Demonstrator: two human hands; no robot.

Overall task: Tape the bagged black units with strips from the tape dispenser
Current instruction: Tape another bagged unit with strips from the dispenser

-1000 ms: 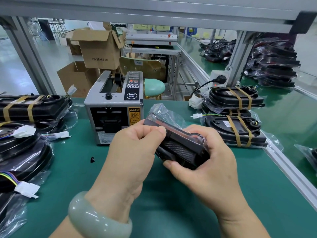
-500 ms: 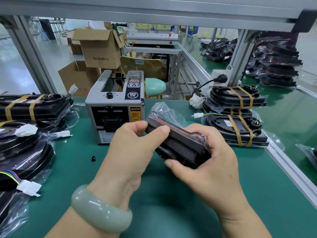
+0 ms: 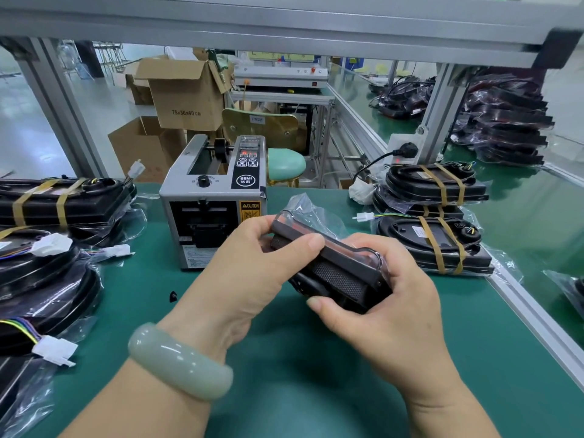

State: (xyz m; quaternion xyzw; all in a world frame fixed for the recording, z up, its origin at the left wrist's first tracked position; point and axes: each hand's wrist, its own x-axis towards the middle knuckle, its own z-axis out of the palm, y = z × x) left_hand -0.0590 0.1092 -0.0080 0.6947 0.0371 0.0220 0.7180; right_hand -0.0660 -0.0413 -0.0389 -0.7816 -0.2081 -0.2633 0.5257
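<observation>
A small bagged black unit (image 3: 335, 273) is held clear of the green surface (image 3: 284, 390) at the middle of the view. The tape dispenser (image 3: 215, 203) stands just beyond it at 11 o'clock. The left hand (image 3: 249, 279) has its grip closed on the unit's upper-left end, thumb on the near top edge and fingers behind. The right hand (image 3: 388, 311) is wrapped round the lower-right end, thumb against the near corner. The loose end of the clear bag (image 3: 303, 210) stands up crumpled at 12 o'clock of the unit, not yet folded down.

The step in hand looks like tidying the bag round the unit before a strip goes on. To do it well, draw the slack film tight and fold the loose end flat against the body. Pin it there with one thumb, so the other hand is free to reach to 11 o'clock for a strip. Lay the strip across the fold and press from its middle outward, so the film does not pucker. Whether a cut strip waits at the dispenser's mouth I cannot tell, as the slot is dark.

A taped stack (image 3: 436, 184) of larger units sits at 2 o'clock, and untaped bagged units (image 3: 47, 279) lie at 9 o'clock.
</observation>
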